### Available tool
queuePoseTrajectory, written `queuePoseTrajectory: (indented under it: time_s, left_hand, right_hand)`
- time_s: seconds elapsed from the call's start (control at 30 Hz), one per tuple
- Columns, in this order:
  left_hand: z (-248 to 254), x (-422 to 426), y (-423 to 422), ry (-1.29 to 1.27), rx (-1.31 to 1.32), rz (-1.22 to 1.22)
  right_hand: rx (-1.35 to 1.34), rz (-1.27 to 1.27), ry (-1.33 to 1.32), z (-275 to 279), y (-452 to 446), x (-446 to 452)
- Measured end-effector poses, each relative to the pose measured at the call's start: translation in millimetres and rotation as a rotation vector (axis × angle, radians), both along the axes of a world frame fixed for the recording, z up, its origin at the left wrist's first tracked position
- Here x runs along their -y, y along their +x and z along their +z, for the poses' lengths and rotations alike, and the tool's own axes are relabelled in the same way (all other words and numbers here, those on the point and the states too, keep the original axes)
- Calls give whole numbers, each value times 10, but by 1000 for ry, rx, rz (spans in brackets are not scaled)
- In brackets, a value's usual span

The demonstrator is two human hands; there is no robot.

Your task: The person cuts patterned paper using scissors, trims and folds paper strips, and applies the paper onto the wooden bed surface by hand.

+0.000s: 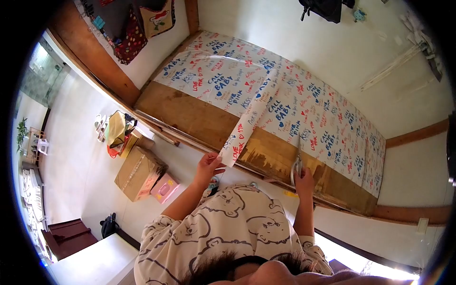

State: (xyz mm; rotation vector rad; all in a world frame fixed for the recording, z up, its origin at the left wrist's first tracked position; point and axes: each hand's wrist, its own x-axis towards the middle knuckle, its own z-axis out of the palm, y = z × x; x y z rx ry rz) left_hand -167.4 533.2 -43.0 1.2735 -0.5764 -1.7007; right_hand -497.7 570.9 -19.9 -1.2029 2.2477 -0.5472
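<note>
White printed paper [216,76] with red and blue lettering covers the back part of a long brown wooden surface [190,110]. A narrow strip of the same paper [244,128] runs forward to the front edge. My left hand [210,167] pinches the lower end of that strip. In my right hand [304,180], near the front edge, is a pair of scissors [297,166], its blades pointing away from me over the wood and paper.
Cardboard boxes [141,173], a pink box [165,187] and bags [116,128] stand on the floor at the left. Wooden posts frame the surface. Cloth pouches [130,42] hang at upper left, a black bag [323,9] at the top.
</note>
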Motion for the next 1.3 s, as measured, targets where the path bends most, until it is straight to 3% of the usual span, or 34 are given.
queuePoseTrajectory:
  time_s: [0.57, 0.9, 0.93, 0.97, 1.17, 1.23, 1.27, 1.3]
  left_hand:
    - [11, 11, -147, 58, -55, -104]
    - [43, 48, -187, 67, 60, -47]
    - [22, 56, -189, 98, 80, -65]
    - [14, 58, -193, 98, 81, -65]
    - [-11, 22, -236, 99, -13, -1]
    - [47, 8, -248, 42, 241, -50]
    - [54, -16, -261, 41, 242, -50]
    - [67, -50, -275, -212, 553, -40]
  right_hand:
    - [-5, -2, -4, 16, -11, 2]
    - [2, -30, 51, 42, 11, 3]
    - [-32, -14, -46, -23, -4, -2]
    - [-66, 1, -143, -57, -13, -2]
    - [-76, 17, -58, 24, -34, 33]
    - [-59, 16, -70, -18, -78, 34]
    - [-43, 17, -80, -28, -98, 30]
    - [-41, 17, -80, -28, -122, 25]
